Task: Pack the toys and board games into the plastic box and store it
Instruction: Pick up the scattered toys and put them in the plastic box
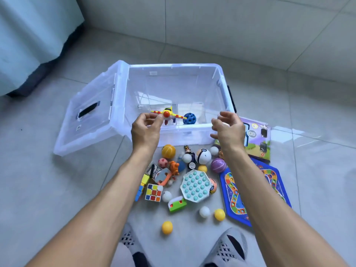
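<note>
A clear plastic box (pixel 173 65) stands open on the tiled floor, with a blue holed ball (pixel 189 118) inside near its front wall. My left hand (pixel 146 130) pinches the wing of a yellow toy plane (pixel 168 114) just above the box's front edge. Over the front right corner hovers my right hand (pixel 227 130), fingers spread and holding nothing. Loose toys lie in front of the box: an orange ball (pixel 168 151), a colour cube (pixel 153 192), a teal bubble pad (pixel 195 185) and a purple ball (pixel 218 165). A blue board game (pixel 256 191) and a purple game card (pixel 259 140) lie at the right.
The box's clear lid (pixel 86 114) leans against its left side. Teal fabric (pixel 28 35) hangs at the far left. My feet in grey slippers (pixel 230 245) are at the bottom, with yellow balls (pixel 167 227) and a white ball (pixel 204 211) just ahead.
</note>
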Tool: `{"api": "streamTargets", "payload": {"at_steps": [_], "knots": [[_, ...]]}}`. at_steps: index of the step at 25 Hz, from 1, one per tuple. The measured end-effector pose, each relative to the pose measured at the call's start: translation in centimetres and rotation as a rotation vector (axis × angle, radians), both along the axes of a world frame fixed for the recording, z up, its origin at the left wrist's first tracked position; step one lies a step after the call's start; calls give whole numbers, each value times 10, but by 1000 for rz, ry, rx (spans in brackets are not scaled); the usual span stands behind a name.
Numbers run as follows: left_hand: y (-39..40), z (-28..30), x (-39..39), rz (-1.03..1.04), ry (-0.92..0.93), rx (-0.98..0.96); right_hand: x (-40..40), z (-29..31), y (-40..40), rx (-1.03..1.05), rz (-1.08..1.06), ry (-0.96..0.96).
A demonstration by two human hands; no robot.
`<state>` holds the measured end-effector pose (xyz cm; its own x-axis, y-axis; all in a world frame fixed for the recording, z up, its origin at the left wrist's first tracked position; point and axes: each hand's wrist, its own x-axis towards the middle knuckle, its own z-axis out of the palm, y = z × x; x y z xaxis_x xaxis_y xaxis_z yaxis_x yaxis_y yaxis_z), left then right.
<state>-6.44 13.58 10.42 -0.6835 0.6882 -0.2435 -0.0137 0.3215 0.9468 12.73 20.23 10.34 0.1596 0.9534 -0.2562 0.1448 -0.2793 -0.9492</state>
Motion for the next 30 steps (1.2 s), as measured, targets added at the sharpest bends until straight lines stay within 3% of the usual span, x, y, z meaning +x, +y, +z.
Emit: {"api": "streamTargets", "payload": {"at_steps": [3,6,10,15,17,20,22,27,30], "knots": [[-28,-38,29,-172,81,-73,34,-55,-50,-67,-193,-283],[-80,-87,64,-373,152,-252,54,-116,-116,-312,-43,-487],[-122,-131,62,-421,340,-426,45,-158,-148,-432,64,-540],[-134,-140,33,-382,346,-489,21,-167,-145,-569,-150,-203],[-133,-138,28,-374,350,-476,19,-156,-144,-533,-259,-33],[-131,-132,26,-363,345,-470,26,-112,-148,-444,-528,374],[-130,-125,27,-372,340,-457,26,-67,-148,-321,-532,597],[-135,-106,25,-345,294,-476,-9,11,-88,-126,-183,679],[-145,-106,27,-362,354,-561,-18,2,-69,-140,-101,321]]}}
